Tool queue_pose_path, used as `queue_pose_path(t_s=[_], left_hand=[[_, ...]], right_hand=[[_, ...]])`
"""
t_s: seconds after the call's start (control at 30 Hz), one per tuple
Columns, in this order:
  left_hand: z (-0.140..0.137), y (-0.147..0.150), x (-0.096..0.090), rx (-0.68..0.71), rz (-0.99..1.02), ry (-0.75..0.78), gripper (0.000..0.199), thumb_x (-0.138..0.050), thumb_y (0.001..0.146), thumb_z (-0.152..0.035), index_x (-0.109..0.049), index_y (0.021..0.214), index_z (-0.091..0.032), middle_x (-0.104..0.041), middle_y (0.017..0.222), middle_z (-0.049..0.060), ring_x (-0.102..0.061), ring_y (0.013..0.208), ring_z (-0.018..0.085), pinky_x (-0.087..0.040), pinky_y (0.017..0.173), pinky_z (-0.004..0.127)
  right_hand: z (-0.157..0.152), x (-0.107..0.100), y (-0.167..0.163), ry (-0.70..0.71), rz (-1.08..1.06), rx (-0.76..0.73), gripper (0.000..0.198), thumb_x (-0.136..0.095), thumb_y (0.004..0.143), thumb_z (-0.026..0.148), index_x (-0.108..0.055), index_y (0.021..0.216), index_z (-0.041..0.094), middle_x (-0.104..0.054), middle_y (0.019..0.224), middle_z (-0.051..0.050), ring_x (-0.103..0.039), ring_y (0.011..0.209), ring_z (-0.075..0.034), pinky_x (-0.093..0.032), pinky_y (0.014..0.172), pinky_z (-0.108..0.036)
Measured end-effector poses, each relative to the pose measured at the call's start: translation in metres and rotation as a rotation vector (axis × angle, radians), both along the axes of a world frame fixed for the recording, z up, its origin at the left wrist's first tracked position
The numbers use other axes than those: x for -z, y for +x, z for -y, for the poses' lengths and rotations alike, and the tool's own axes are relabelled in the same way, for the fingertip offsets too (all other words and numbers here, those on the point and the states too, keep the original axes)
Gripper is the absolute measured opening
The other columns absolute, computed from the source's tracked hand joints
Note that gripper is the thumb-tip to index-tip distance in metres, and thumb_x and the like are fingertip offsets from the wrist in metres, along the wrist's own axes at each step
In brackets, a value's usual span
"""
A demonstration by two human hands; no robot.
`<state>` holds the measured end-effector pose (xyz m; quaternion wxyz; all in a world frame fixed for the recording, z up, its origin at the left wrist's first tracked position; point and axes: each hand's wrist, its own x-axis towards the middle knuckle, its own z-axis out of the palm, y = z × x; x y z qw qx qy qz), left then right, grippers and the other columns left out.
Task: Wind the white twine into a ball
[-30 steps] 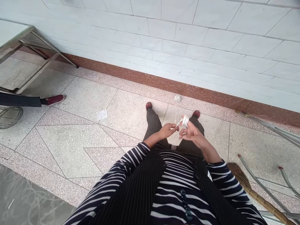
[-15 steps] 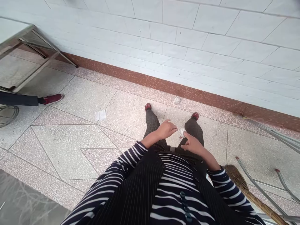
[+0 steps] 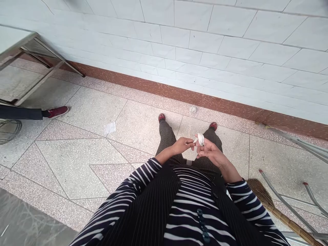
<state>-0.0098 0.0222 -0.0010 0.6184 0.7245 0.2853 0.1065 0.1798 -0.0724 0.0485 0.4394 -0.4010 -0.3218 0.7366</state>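
White yarn (image 3: pixel 201 139) is wound in a thick band around the fingers of my right hand (image 3: pixel 211 153), which is turned with its palm up. My left hand (image 3: pixel 182 145) is beside it on the left, its thumb and fingers pinched on the loose end of the yarn close to the wound band. Beyond my feet, a white ball of yarn (image 3: pixel 193 109) lies on the floor near the wall. A thin strand shows faintly between that ball and my hands.
A white tiled wall (image 3: pixel 179 48) with a brown skirting runs ahead. On the left are a metal-framed table (image 3: pixel 38 80) and another person's shoe (image 3: pixel 58 112). White paper (image 3: pixel 110 128) lies on the floor. To the right are a straw broom (image 3: pixel 261 193) and metal legs (image 3: pixel 279 200).
My right hand has turned palm up, so the wound yarn shows more fully. My left hand has moved slightly lower and its fingers have closed together near the band.
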Motion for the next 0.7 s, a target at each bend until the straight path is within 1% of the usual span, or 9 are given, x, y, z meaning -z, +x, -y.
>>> queue_pose_path(t_s=[0.07, 0.13, 0.23, 0.33, 0.4, 0.47, 0.57, 0.63, 0.7], left_hand=[[0.004, 0.0, 0.003, 0.021, -0.019, 0.024, 0.037, -0.053, 0.097, -0.041, -0.07, 0.08, -0.012, -0.067, 0.075, 0.001, -0.055, 0.07, 0.011, -0.04, 0.069, 0.021], [0.007, -0.002, 0.006, 0.043, -0.098, 0.104, 0.033, -0.055, 0.095, -0.036, -0.07, 0.078, -0.013, -0.067, 0.073, 0.001, -0.056, 0.069, 0.012, -0.041, 0.07, 0.021], [0.006, -0.005, 0.01, 0.091, -0.233, 0.291, 0.027, -0.057, 0.094, -0.029, -0.07, 0.075, -0.015, -0.067, 0.068, 0.0, -0.058, 0.07, 0.013, -0.044, 0.084, 0.024], [0.002, -0.009, 0.006, 0.135, -0.26, 0.457, 0.021, -0.058, 0.096, -0.027, -0.073, 0.084, -0.017, -0.073, 0.077, 0.001, -0.063, 0.075, 0.013, -0.04, 0.106, 0.033], [-0.003, -0.011, 0.001, 0.14, -0.26, 0.561, 0.018, -0.058, 0.097, -0.027, -0.074, 0.093, -0.019, -0.076, 0.087, 0.002, -0.067, 0.084, 0.015, -0.034, 0.114, 0.038], [-0.011, -0.011, -0.005, 0.131, -0.264, 0.64, 0.019, -0.057, 0.098, -0.027, -0.074, 0.097, -0.019, -0.077, 0.093, 0.004, -0.068, 0.092, 0.018, -0.031, 0.116, 0.042], [-0.023, -0.011, -0.009, 0.123, -0.246, 0.667, 0.022, -0.054, 0.099, -0.029, -0.073, 0.097, -0.019, -0.076, 0.096, 0.005, -0.068, 0.097, 0.018, -0.03, 0.117, 0.044], [-0.029, -0.01, -0.006, 0.098, -0.221, 0.629, 0.023, -0.053, 0.1, -0.03, -0.073, 0.098, -0.019, -0.076, 0.099, 0.005, -0.067, 0.099, 0.018, -0.029, 0.117, 0.044], [-0.032, -0.008, -0.001, 0.058, -0.198, 0.55, 0.023, -0.053, 0.099, -0.03, -0.072, 0.099, -0.018, -0.076, 0.102, 0.006, -0.067, 0.099, 0.017, -0.029, 0.117, 0.042]], right_hand=[[-0.006, 0.002, 0.0, 0.04, 0.085, 0.025, 0.081, -0.08, 0.074, 0.023, -0.047, 0.147, 0.036, -0.053, 0.114, -0.003, -0.056, 0.078, -0.012, -0.058, 0.074, -0.034], [-0.013, 0.007, 0.003, 0.076, 0.2, 0.038, 0.084, -0.079, 0.075, 0.025, -0.041, 0.149, 0.039, -0.05, 0.128, -0.004, -0.057, 0.08, -0.012, -0.058, 0.076, -0.035], [-0.021, 0.019, 0.008, 0.112, 0.481, 0.051, 0.083, -0.074, 0.076, 0.027, -0.037, 0.149, 0.036, -0.048, 0.14, -0.006, -0.06, 0.08, -0.013, -0.056, 0.077, -0.035], [-0.021, 0.035, 0.007, 0.041, 0.824, -0.045, 0.074, -0.071, 0.074, 0.023, -0.041, 0.142, 0.025, -0.062, 0.123, -0.008, -0.061, 0.069, -0.015, -0.052, 0.072, -0.034], [-0.016, 0.042, 0.002, -0.024, 0.902, -0.151, 0.07, -0.072, 0.069, 0.018, -0.046, 0.134, 0.021, -0.067, 0.108, -0.006, -0.059, 0.06, -0.014, -0.05, 0.066, -0.032], [-0.008, 0.043, -0.003, -0.049, 0.819, -0.249, 0.063, -0.073, 0.067, 0.017, -0.05, 0.126, 0.02, -0.067, 0.105, -0.005, -0.059, 0.055, -0.013, -0.049, 0.061, -0.03], [0.003, 0.032, -0.005, -0.064, 0.468, -0.35, 0.052, -0.075, 0.072, 0.023, -0.055, 0.121, 0.02, -0.064, 0.108, -0.003, -0.061, 0.057, -0.011, -0.051, 0.063, -0.029], [0.008, 0.019, -0.004, -0.061, 0.217, -0.329, 0.056, -0.076, 0.076, 0.027, -0.055, 0.128, 0.021, -0.061, 0.11, -0.003, -0.06, 0.06, -0.009, -0.054, 0.068, -0.03], [0.01, 0.008, -0.003, -0.035, 0.062, -0.257, 0.066, -0.078, 0.078, 0.026, -0.051, 0.138, 0.025, -0.057, 0.112, -0.003, -0.057, 0.062, -0.008, -0.056, 0.073, -0.033]])
